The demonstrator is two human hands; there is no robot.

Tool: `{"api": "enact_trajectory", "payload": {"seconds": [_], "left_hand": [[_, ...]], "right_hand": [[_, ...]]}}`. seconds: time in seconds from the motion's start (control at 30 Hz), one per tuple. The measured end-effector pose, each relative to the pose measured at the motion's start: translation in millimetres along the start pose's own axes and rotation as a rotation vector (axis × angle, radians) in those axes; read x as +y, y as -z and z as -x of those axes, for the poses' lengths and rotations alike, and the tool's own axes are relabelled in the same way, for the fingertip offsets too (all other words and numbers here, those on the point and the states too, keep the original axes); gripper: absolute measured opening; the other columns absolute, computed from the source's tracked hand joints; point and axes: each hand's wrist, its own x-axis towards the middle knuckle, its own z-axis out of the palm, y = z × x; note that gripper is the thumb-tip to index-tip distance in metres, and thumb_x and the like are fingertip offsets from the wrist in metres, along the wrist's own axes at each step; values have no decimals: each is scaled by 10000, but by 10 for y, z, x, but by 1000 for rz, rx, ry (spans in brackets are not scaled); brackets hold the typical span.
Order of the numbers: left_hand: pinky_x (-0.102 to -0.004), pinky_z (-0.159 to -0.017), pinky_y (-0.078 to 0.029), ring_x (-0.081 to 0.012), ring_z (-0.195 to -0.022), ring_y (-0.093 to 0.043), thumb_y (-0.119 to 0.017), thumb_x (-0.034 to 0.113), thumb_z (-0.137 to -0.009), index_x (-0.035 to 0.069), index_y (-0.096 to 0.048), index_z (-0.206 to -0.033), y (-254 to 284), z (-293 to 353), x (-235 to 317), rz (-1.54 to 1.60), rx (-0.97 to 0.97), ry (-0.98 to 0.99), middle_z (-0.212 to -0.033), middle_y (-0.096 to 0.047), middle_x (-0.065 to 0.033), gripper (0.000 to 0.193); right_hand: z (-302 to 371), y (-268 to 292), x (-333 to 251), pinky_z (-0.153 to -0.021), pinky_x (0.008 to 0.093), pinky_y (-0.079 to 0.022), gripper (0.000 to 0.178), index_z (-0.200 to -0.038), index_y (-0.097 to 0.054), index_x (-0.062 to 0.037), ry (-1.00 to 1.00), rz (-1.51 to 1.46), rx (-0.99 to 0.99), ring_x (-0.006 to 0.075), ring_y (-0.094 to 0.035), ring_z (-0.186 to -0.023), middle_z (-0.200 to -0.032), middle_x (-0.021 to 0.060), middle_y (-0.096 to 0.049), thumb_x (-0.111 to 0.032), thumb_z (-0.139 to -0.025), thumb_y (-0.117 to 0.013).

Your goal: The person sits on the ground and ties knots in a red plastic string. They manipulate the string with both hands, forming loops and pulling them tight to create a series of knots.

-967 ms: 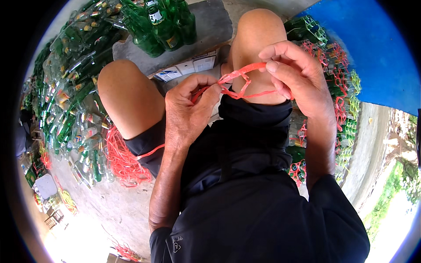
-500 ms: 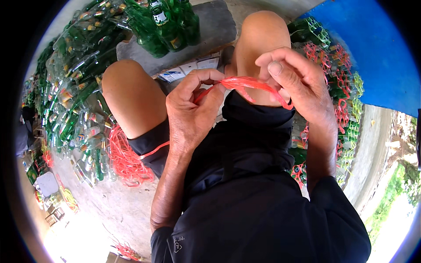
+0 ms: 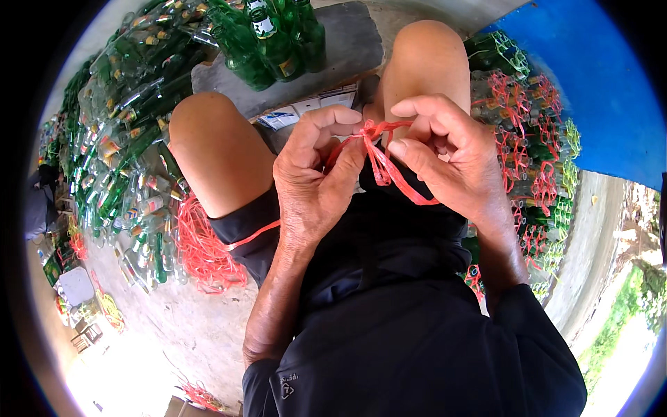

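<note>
Above my lap, my left hand [image 3: 316,167] pinches a red plastic twine [image 3: 382,163] between thumb and fingers, close to a gathered, knot-like spot. Loops of the twine hang from that spot toward my right hand [image 3: 451,156]. One strand runs in behind the right hand's index finger; its other fingers are curled, while thumb and index tip stand apart. A single strand trails past my left wrist to a loose red twine heap [image 3: 208,247] beside my left thigh. Green glass bottles [image 3: 271,42] stand grouped beyond my knees.
The bottles stand on a dark grey slab [image 3: 347,42]. A big pile of bottles [image 3: 118,153] lies at left. Bottles bound with red and yellow-green twine [image 3: 538,153] are stacked at right, beside a blue sheet [image 3: 604,83]. A grey stool [image 3: 75,286] stands far left.
My right hand has come lower and closer to my left, its fingers more curled. The twine between them has gone from a stretched bundle to a bunched spot with hanging loops.
</note>
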Motion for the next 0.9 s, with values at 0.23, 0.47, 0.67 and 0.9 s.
{"api": "enact_trajectory", "payload": {"seconds": [0.23, 0.47, 0.67, 0.9], "left_hand": [[-174, -608, -423, 8, -702, -520, -656, -65, -955, 29, -598, -1183, 7, 16, -20, 13, -23, 0, -947, -711, -11, 253], [-168, -589, -396, 12, -676, -480, -678, -57, -946, 17, -608, -1160, 51, 20, -80, 32, -65, 7, -933, -715, -7, 237], [-175, -562, -384, 12, -640, -452, -699, -54, -907, 32, -608, -1135, 46, 30, -60, -136, -12, -2, -903, -723, 2, 260], [-213, -615, -497, -49, -734, -657, -702, -45, -875, 54, -575, -1172, -39, 56, 122, -369, 11, -77, -915, -766, -51, 337]], "right_hand": [[-9, -87, 40, -610, 188, -467, 205, -1136, -667, 3, 36, 3, 11, 11, -593, -732, -805, 5, -665, 52, -937, -674], [-52, -154, 145, -599, 260, -504, 66, -985, -647, 20, 171, 101, 64, 86, -600, -658, -789, 74, -655, 39, -924, -666], [-23, -101, 0, -624, 209, -505, 63, -1009, -667, 21, 130, 90, 66, 44, -646, -745, -866, 35, -694, 36, -948, -668], [-53, -129, -23, -552, 247, -478, 67, -927, -651, 5, 213, 180, 36, 81, -619, -646, -770, 49, -621, 50, -906, -696]]}}
